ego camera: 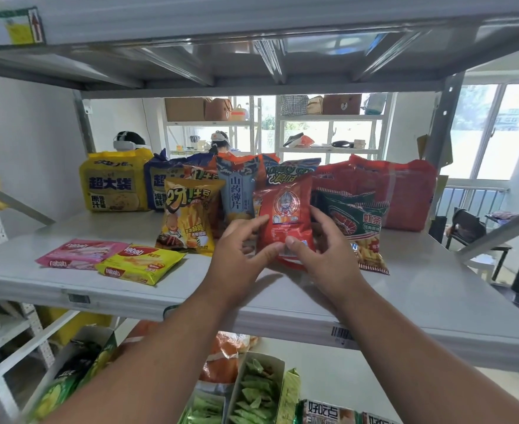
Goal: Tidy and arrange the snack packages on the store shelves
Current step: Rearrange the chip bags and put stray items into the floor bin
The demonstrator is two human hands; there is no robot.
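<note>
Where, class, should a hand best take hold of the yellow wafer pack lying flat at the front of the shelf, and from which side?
Grip the yellow wafer pack by its long side edges, coming down from above. It lies flat on the shelf, partly overlapping the pink wafer pack, so lifting straight up should disturb its neighbour least.

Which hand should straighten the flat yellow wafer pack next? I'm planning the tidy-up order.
Left, probably. The left hand sits nearer the yellow wafer pack, lying flat left of the red bag; the right hand would cross over.
</note>
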